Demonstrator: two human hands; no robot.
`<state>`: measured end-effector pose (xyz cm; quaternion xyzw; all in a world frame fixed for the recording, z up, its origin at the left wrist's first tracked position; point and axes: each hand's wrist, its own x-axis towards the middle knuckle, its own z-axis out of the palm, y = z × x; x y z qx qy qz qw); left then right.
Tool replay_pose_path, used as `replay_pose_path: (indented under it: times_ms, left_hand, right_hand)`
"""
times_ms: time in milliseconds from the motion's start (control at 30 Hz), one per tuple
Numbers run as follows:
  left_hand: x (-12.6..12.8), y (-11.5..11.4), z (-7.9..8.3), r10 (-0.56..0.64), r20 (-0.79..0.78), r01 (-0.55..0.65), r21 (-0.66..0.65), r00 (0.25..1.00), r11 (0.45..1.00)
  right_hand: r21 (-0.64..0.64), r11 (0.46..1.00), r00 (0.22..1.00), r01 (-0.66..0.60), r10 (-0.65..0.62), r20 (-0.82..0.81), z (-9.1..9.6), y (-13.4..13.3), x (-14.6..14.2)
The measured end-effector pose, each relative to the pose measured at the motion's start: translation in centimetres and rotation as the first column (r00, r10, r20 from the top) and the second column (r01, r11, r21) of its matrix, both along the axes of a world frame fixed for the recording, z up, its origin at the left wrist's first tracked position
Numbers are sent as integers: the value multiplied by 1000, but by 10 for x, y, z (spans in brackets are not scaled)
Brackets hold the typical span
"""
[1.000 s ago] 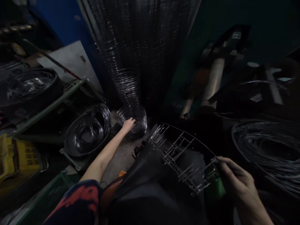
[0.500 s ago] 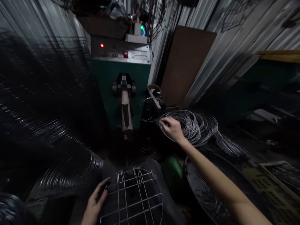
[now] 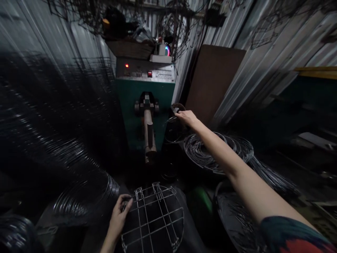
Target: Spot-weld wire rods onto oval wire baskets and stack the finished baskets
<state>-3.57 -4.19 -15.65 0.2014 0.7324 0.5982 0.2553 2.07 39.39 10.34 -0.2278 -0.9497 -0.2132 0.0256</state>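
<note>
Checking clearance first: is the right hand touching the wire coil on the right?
Apart. The head view shows a dark gap between the right hand and the wire coil; only the forearm crosses in front of it.

Head-worn cam looks fwd & down, close over dark lap cloth (image 3: 190, 219) w/ wire rack (image 3: 149, 223), past cloth's far edge to green machine (image 3: 163, 95), approx. ctr, farther off.

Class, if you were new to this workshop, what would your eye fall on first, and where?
At the top, a red light and a multicoloured ring glow in the gloom. At the bottom is a round wire grid, the left hand by its left edge. Right of centre, the right hand is beyond a wire coil.
</note>
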Motion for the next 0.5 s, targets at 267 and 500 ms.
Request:
replay_pose_path:
  times_ms: [267, 500]
  left_hand:
    - [-5, -10, -3, 110, 159, -137, 169, 981, 976]
    - [10, 19, 26, 110, 77, -125, 232, 991, 965]
  right_hand:
    - [32, 999, 996, -38, 41, -84, -20, -35, 71]
    - [-92, 995, 994, 44, -52, -94, -15, -35, 29]
